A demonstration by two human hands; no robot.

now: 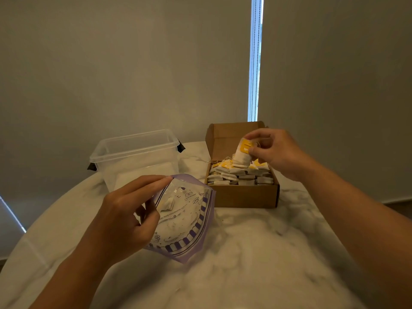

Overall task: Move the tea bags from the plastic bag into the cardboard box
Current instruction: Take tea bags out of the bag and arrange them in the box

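My left hand (124,217) grips the rim of a clear plastic bag (189,221) with purple printed stripes, holding it above the table. One white tea bag (167,205) lies inside it near my thumb. My right hand (275,152) pinches a white tea bag with a yellow tag (243,153) over the open brown cardboard box (243,196). The box holds several tea bags (239,175) stacked in rows, with yellow tags and strings on top. Its lid stands upright at the back.
A clear plastic tub (136,157) with dark side clips stands to the left of the box. Everything sits on a round white marble table (256,253). A blind cord (254,63) hangs in a bright gap behind the box.
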